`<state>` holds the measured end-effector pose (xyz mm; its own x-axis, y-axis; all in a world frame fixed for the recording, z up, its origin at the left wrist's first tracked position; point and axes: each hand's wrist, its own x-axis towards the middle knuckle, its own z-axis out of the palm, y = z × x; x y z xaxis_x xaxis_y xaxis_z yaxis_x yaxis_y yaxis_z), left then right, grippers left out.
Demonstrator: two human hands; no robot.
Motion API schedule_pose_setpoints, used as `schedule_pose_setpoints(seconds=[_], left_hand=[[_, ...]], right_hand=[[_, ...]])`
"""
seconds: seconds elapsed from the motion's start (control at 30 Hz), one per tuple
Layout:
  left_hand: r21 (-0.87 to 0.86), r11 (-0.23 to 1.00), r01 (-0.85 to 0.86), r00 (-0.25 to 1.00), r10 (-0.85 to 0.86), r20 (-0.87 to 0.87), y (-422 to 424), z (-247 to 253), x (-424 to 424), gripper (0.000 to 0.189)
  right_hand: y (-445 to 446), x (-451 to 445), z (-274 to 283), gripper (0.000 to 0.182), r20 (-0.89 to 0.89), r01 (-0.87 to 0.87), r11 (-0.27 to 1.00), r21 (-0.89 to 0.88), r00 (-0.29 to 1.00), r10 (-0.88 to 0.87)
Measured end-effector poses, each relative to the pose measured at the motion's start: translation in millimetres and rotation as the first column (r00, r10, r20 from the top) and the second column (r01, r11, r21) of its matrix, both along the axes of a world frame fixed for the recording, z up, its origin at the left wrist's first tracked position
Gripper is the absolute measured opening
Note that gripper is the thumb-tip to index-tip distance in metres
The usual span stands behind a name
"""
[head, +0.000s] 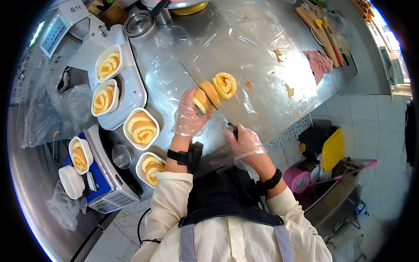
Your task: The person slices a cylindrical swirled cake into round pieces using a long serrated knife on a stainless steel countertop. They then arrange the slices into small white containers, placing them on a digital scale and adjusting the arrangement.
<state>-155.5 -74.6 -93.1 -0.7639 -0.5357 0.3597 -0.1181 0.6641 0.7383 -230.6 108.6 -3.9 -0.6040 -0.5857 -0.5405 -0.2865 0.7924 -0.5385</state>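
My left hand (191, 114), in a clear plastic glove, holds a piece of cream-filled Swiss roll (209, 91) on the steel worktop (203, 42). My gloved right hand (244, 140) grips the black handle of a long knife (220, 113). Its thin blade lies across the roll piece, slanting away to the upper left; how deep it has cut I cannot tell. Touching or close beside that piece, a cut slice (225, 85) lies with its orange-yellow spiral facing up.
White tubs (141, 128) with roll slices stand at left, several in all, one on a digital scale (111, 199). A steel cup (122, 156) is near them. Ring cutters (139, 23) sit at the back. Crumbs, a pink cloth (319, 65) and a cutting board (319, 36) with knives lie rightward.
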Motion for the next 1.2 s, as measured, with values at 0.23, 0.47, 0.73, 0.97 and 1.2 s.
schedule_pose_setpoints(seconds=[0.23, 0.47, 0.73, 0.97, 1.2], left_hand=[[0.001, 1.0, 0.019, 1.0, -0.019, 0.021, 2.3, -4.8, 1.2, 0.076], [0.018, 0.999, 0.041, 0.999, -0.041, 0.016, 0.6, -1.0, 1.2, 0.073], [0.023, 0.999, 0.026, 0.996, -0.028, 0.083, -2.9, 4.9, -1.4, 0.072], [-0.043, 0.999, 0.025, 0.997, -0.022, 0.079, 4.9, 7.1, 4.8, 0.095], [0.22, 0.97, 0.107, 0.985, -0.134, 0.11, 3.4, 16.6, 22.6, 0.091]], right_hand=[[32.6, 18.4, 4.6, 0.043, -0.007, 0.047, 0.998, -0.033, 0.999, -0.048], [57.1, 26.6, -6.4, 0.047, 0.019, 0.011, 1.0, 0.009, 1.0, -0.011], [26.1, 11.2, -22.4, 0.043, -0.01, -0.007, 1.0, 0.014, 1.0, 0.007], [29.3, 17.6, -20.8, 0.047, -0.02, -0.045, 0.996, 0.08, 0.999, 0.046], [41.6, 24.8, -16.7, 0.039, -0.1, -0.013, 0.982, -0.19, 0.995, -0.006]])
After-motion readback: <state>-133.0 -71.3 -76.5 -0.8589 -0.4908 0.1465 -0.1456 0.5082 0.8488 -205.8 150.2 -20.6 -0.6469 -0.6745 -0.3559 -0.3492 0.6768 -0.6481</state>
